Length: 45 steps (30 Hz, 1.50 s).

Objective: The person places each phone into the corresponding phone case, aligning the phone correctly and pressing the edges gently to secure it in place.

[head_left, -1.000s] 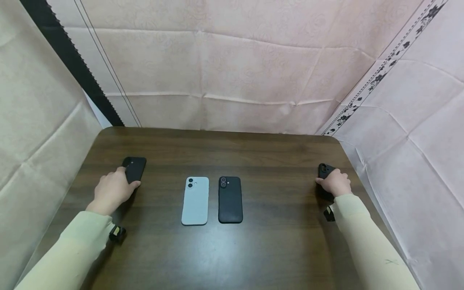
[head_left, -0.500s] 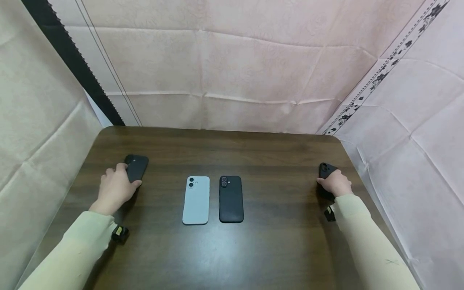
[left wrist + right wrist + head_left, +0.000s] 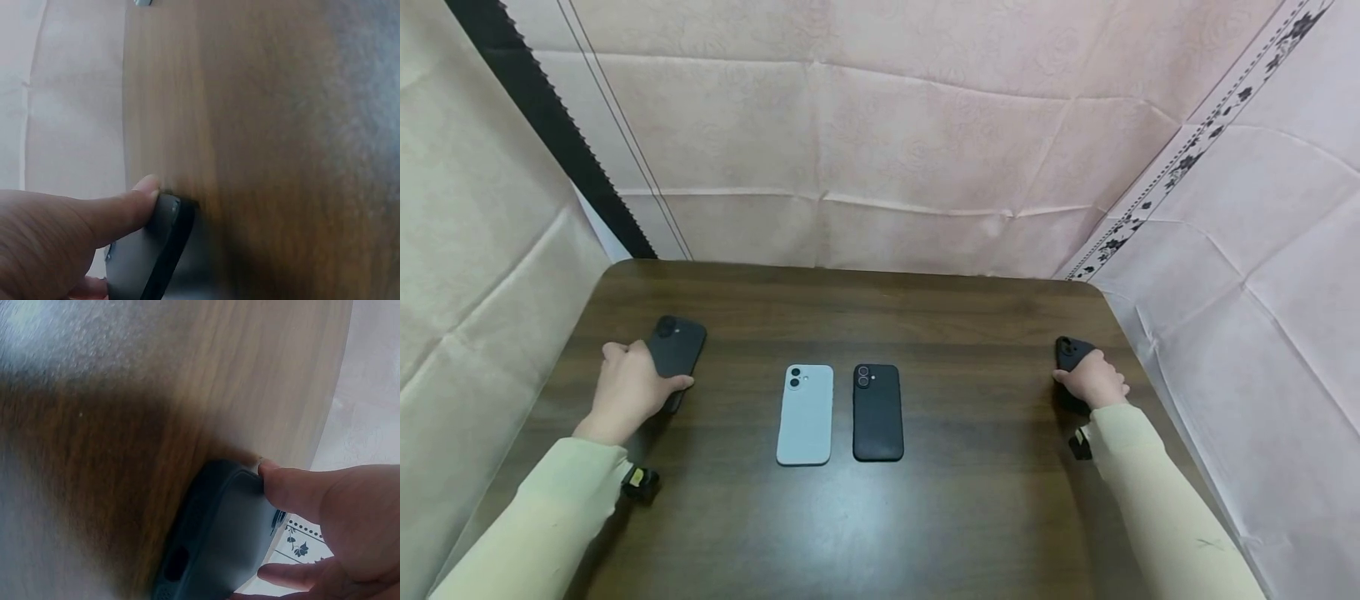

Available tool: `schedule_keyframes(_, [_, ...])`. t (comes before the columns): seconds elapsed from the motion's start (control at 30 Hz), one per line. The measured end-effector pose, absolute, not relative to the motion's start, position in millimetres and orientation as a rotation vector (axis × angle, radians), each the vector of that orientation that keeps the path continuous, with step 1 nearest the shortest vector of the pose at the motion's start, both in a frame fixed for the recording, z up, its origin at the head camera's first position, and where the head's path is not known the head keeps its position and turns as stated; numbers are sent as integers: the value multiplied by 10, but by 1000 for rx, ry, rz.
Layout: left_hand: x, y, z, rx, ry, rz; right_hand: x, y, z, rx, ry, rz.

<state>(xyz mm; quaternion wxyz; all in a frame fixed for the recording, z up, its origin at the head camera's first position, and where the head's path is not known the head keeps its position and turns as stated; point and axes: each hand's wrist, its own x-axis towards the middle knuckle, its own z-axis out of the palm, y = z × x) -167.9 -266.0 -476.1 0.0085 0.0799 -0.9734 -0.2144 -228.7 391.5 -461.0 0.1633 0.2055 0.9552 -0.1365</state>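
Toward the table's left side, my left hand (image 3: 627, 387) grips a dark smartphone (image 3: 679, 348) across its width, the thumb on its right edge. The left wrist view has the thumb at an edge of this smartphone (image 3: 139, 259); most other fingers are hidden. At the right side my right hand (image 3: 1097, 381) holds a second dark smartphone (image 3: 1070, 353), partly covered by the hand. Its black rim with a port shows on that smartphone (image 3: 228, 531) in the right wrist view. Between the hands lie a pale blue smartphone (image 3: 805, 421) and a black smartphone (image 3: 877, 421), camera sides up.
The brown wooden table (image 3: 880, 317) has rounded far corners. Pale creased cloth (image 3: 910, 150) hangs behind it and along both sides, with a black strip (image 3: 542, 125) at the left and a floral band at the right. Black cameras sit at both wrists.
My left hand has shifted slightly, its fingers drawn back leftward, so more of the left smartphone and its camera bump shows. That smartphone has turned a little. The right hand and middle smartphones stay put.
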Motion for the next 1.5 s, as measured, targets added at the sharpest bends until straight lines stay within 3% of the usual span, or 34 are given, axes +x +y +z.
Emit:
schedule_keyframes(0.4, [-1661, -2789, -4782, 318, -3182, -920, -2278, 3849, -4638, 653, 2823, -618])
schedule_keyframes(0.83, [-1634, -2873, -4792, 238, -3197, -1123, -2277, 3872, -4573, 568, 2887, -537])
schedule_keyframes(1.17, [-1623, -2824, -4764, 190, -3079, -1204, -2290, 3905, -4483, 508, 2893, -545])
schedule_keyframes(1.5, [-1630, -2680, -4705, 266, -2819, -1579, -2346, 3876, -4413, 479, 2894, -546])
